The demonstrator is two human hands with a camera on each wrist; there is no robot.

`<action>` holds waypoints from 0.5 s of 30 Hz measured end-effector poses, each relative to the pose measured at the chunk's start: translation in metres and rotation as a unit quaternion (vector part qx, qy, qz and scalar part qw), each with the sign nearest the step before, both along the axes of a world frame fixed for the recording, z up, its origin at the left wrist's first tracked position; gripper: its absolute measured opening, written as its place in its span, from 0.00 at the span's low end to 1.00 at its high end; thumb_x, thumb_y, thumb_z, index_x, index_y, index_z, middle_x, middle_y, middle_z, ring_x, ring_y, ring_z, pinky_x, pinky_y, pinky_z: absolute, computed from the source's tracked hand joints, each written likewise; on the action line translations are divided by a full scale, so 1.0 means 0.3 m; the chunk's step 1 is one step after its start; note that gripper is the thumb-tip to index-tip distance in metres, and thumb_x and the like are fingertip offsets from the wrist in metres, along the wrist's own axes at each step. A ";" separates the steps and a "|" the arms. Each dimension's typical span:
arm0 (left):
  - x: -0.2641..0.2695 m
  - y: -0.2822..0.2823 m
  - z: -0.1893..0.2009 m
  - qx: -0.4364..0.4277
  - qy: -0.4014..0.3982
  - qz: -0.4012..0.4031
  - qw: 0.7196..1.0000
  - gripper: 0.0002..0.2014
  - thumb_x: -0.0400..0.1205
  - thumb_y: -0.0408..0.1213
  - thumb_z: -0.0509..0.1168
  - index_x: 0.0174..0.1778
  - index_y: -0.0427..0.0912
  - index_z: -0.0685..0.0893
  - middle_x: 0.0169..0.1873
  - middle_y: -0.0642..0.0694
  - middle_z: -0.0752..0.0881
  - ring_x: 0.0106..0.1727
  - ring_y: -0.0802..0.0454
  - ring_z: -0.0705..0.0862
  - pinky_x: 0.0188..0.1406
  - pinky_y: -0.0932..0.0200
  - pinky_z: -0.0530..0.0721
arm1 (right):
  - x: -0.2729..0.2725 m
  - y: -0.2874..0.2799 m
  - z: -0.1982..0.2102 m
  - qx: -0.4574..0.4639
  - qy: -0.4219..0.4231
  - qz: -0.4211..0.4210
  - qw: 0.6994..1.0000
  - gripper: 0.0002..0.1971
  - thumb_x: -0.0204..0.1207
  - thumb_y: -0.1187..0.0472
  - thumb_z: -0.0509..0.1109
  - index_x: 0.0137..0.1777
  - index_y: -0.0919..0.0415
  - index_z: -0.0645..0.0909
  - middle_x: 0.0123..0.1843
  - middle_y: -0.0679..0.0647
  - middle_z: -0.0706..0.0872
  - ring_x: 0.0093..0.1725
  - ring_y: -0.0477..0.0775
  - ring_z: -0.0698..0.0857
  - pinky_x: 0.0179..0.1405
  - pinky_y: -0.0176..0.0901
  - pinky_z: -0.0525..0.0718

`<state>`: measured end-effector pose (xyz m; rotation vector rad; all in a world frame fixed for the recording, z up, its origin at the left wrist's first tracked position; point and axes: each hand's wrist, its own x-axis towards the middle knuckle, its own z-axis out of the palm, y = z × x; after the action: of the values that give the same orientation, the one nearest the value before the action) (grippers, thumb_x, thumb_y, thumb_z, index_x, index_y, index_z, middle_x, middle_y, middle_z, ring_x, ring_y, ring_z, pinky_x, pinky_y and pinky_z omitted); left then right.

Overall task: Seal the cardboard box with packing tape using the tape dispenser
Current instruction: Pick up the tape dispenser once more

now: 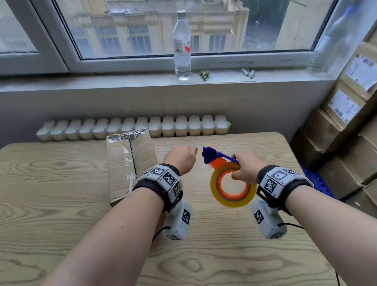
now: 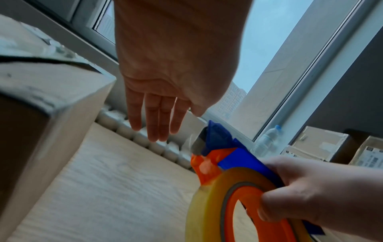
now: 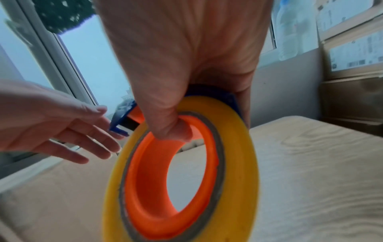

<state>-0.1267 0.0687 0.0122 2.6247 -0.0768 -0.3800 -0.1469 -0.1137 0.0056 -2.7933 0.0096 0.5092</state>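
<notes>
The right hand [image 1: 245, 170] is gripping the light, stiff tape dispenser [image 1: 228, 182] through its ring, while the left hand [image 2: 165, 91] is hanging open-fingered.

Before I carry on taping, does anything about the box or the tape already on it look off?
Yes. The cardboard box on the table already carries clear tape that looks wrinkled and bunched at its far edge, and a dark gap shows along the centre seam. The right hand holds the tape dispenser clear of the box.

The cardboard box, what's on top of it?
Clear packing tape lies across the top of the cardboard box, shiny and wrinkled, over the dark seam between the flaps. The box is closed, so its inside cannot be seen.
</notes>
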 end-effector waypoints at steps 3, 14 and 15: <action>-0.001 0.042 0.045 -0.066 0.012 0.042 0.997 0.23 0.89 0.43 0.47 0.56 0.29 0.83 0.54 0.32 0.87 0.58 0.36 0.84 0.59 0.47 0.80 | -0.011 0.021 0.092 0.000 -0.059 -0.009 0.998 0.18 0.64 0.60 0.77 0.54 0.59 0.81 0.48 0.56 0.84 0.47 0.58 0.83 0.41 0.42 0.76; -0.080 0.172 0.243 -0.365 0.098 0.183 0.908 0.19 0.88 0.42 0.52 0.35 0.37 0.76 0.18 0.46 0.85 0.18 0.56 0.84 0.30 0.62 0.82 | -0.059 0.170 0.306 0.010 -0.143 0.065 0.988 0.23 0.63 0.63 0.74 0.57 0.56 0.71 0.46 0.53 0.79 0.45 0.58 0.78 0.40 0.44 0.74; -0.088 0.189 0.251 -0.377 0.093 0.191 0.902 0.17 0.88 0.39 0.53 0.35 0.37 0.76 0.16 0.48 0.84 0.15 0.59 0.83 0.27 0.63 0.83 | -0.065 0.182 0.312 0.012 -0.147 0.068 0.987 0.22 0.63 0.63 0.74 0.56 0.55 0.70 0.45 0.52 0.79 0.45 0.58 0.79 0.40 0.44 0.74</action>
<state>-0.1530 0.1253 0.0875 1.7709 0.2965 -0.3655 -0.1662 -0.0591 0.0993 -2.8290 -0.2494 0.1221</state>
